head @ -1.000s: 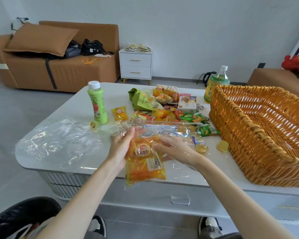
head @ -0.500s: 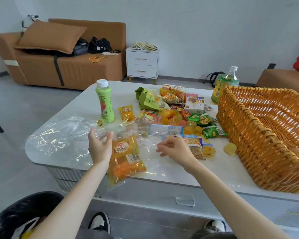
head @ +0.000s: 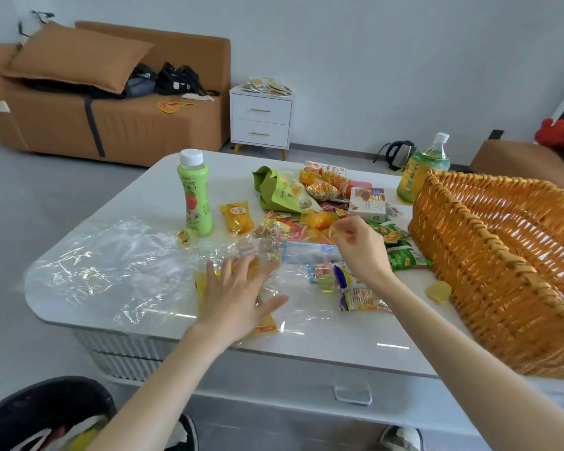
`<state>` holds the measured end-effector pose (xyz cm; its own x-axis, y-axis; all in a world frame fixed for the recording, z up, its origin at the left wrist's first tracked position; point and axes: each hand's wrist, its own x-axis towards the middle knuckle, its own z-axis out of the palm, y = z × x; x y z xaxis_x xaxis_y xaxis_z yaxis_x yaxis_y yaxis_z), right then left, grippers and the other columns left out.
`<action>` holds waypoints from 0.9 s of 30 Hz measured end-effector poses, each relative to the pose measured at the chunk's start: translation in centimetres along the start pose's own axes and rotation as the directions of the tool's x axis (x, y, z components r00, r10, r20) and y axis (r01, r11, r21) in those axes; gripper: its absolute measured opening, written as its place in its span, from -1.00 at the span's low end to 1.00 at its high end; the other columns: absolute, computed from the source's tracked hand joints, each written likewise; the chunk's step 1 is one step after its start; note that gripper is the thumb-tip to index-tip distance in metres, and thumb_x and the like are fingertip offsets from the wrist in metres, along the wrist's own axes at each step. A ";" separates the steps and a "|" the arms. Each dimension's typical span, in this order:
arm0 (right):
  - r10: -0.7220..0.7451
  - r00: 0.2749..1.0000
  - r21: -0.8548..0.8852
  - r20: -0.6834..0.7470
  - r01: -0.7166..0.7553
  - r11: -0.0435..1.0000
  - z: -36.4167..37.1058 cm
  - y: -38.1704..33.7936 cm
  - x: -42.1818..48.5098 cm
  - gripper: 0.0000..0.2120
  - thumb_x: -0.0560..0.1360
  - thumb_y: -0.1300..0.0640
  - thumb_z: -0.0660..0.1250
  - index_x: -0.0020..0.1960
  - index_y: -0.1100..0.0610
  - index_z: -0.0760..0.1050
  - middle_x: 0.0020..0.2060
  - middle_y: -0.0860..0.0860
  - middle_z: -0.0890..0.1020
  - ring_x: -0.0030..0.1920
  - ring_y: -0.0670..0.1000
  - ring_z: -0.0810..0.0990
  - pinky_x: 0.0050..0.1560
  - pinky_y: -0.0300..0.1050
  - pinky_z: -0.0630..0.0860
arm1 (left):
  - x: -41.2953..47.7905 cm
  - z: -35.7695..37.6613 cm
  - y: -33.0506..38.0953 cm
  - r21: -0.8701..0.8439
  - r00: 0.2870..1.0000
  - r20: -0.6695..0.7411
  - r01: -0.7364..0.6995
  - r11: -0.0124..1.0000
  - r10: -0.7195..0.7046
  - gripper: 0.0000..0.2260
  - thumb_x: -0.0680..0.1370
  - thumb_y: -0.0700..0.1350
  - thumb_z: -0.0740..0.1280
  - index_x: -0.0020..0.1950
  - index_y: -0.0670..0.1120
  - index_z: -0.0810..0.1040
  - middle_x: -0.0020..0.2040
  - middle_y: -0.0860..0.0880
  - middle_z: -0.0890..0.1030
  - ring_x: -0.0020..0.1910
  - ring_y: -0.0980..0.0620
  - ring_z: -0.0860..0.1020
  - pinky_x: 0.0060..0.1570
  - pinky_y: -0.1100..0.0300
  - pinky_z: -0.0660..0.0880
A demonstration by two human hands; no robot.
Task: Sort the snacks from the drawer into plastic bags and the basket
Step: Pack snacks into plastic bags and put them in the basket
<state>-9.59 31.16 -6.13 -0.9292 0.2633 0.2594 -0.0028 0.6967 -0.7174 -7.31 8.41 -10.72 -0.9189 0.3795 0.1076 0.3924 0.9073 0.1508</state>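
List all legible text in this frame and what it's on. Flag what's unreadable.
"HPP": on the green juice bottle.
Too blurred or small to read: the characters under "HPP", the print on the green pouch, the white box, the snack wrappers and the big bottle label.

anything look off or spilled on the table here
Nothing is spilled or broken. The snacks lie in a loose heap, which fits sorting. Two small oddities: the green pouch is crumpled, and one yellow jelly sits alone beside the basket, apart from the heap.
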 end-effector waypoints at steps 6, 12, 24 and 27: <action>0.040 0.969 -0.266 0.245 0.027 0.964 4.3 1.1 9.7 -0.60 0.58 0.09 0.21 0.41 0.08 0.36 0.17 0.15 0.58 -0.10 0.12 0.58 -0.18 -0.11 0.50 | 2.0 -0.8 0.1 -0.025 1.000 -0.008 0.006 1.000 -0.006 -0.43 0.58 0.25 0.10 0.54 0.22 -0.05 0.49 -0.03 0.16 0.46 -0.09 0.16 0.43 -0.11 0.11; 0.197 0.913 -0.529 0.358 0.024 0.848 7.5 2.2 12.9 -0.54 0.53 -0.06 0.17 0.34 0.15 0.37 0.15 0.20 0.56 0.35 0.26 0.36 0.48 0.26 0.06 | 2.8 -0.8 -0.1 -0.167 0.999 0.031 -0.003 0.986 0.008 -0.34 0.58 0.13 0.24 0.56 0.15 -0.07 0.52 0.04 0.21 0.50 -0.04 0.16 0.44 -0.11 0.16; 0.020 1.000 -0.313 0.018 -0.013 0.950 2.4 0.9 10.3 -0.67 0.56 0.38 0.13 0.27 0.22 0.46 0.02 0.15 0.60 -0.15 0.10 0.60 -0.22 -0.01 0.60 | 2.7 -1.5 0.5 -0.442 0.958 -0.226 0.063 0.895 -0.179 -0.88 0.55 -0.15 0.36 0.00 -0.08 0.70 -0.10 -0.04 0.69 -0.13 -0.02 0.63 -0.10 0.07 0.56; 0.038 0.985 -0.075 -0.170 -0.051 0.996 -0.3 -1.1 7.7 -0.67 0.60 0.32 0.11 0.31 0.20 0.48 0.16 0.11 0.61 0.00 0.07 0.61 -0.16 -0.23 0.49 | 2.8 -1.6 0.7 -0.463 0.942 -0.278 0.042 0.886 -0.190 -0.87 0.53 -0.14 0.39 0.03 -0.07 0.69 -0.06 -0.01 0.70 -0.11 0.01 0.64 -0.12 0.21 0.52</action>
<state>-16.61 32.62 -3.12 -0.8522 0.3991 0.3383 0.0722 0.7302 -0.6795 -9.60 9.79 -8.71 -0.9284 0.1349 0.3462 0.3279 0.7357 0.5927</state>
